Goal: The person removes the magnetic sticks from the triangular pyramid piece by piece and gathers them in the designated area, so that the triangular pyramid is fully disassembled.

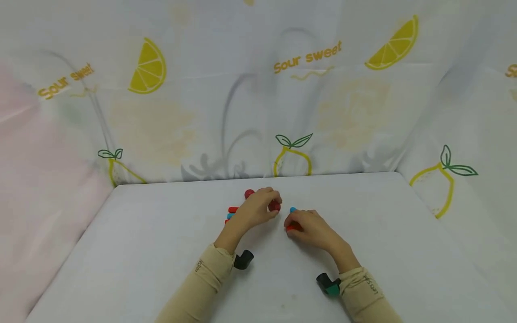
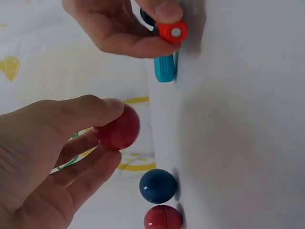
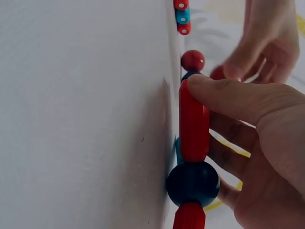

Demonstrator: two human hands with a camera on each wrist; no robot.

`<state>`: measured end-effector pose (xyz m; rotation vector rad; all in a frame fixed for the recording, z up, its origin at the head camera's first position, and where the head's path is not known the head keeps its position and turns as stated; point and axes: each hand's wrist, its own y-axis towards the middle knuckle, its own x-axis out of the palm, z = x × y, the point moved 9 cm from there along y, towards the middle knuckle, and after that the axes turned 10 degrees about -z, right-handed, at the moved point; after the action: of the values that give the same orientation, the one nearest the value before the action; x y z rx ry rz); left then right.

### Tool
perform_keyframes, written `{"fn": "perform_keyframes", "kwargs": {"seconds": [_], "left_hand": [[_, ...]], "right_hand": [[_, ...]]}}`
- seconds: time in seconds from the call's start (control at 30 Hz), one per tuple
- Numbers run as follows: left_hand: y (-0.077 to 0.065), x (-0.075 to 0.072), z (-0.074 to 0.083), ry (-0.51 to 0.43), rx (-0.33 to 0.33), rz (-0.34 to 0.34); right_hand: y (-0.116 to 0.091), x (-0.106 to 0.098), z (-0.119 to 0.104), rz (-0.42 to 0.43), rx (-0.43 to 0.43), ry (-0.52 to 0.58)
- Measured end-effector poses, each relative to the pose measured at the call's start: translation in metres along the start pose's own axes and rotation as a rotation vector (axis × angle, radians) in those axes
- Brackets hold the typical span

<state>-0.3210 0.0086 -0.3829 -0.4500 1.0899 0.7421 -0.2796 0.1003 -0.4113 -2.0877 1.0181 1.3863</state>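
Observation:
My left hand point(image 1: 254, 208) pinches a shiny red ball point(image 2: 125, 129) between thumb and fingers, held above the white table. Across from it, my right hand point(image 1: 314, 229) grips a red rod point(image 3: 194, 124), its end with a pale round spot turned toward the left hand. In the right wrist view this rod meets a dark blue ball point(image 3: 193, 185), and a second red rod point(image 3: 189, 218) continues from the ball's other side. A light blue rod point(image 2: 165, 70) shows just beyond the right hand, partly hidden by it.
On the table past the left hand lie a dark blue ball point(image 2: 158, 186) and another red ball point(image 2: 163, 218). Red and light blue rods point(image 3: 183, 17) lie side by side left of that hand. A lemon-print cloth point(image 1: 250, 112) hangs behind the table point(image 1: 161, 251).

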Motion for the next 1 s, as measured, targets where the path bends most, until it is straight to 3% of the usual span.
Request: {"fn": "perform_keyframes", "kwargs": {"seconds": [0.1, 0.2, 0.5, 0.77, 0.9, 1.0], "left_hand": [[0.014, -0.011, -0.009, 0.020, -0.027, 0.052], [0.025, -0.013, -0.015, 0.028, -0.036, 0.065], [0.043, 0.002, -0.030, 0.126, -0.077, 0.081], [0.036, 0.011, -0.043, 0.141, -0.124, 0.110], [0.029, 0.009, -0.035, 0.077, -0.056, 0.136], [0.020, 0.015, -0.023, -0.012, 0.031, 0.061]], "right_hand": [[0.002, 0.003, -0.001, -0.018, -0.011, 0.021], [0.004, 0.006, -0.004, -0.044, -0.010, 0.050], [0.006, 0.013, -0.016, -0.103, -0.047, 0.076], [0.007, 0.019, -0.024, -0.133, -0.068, 0.087], [0.007, 0.019, -0.027, -0.129, -0.102, 0.076], [0.006, 0.017, -0.027, -0.119, -0.135, 0.087]]}}
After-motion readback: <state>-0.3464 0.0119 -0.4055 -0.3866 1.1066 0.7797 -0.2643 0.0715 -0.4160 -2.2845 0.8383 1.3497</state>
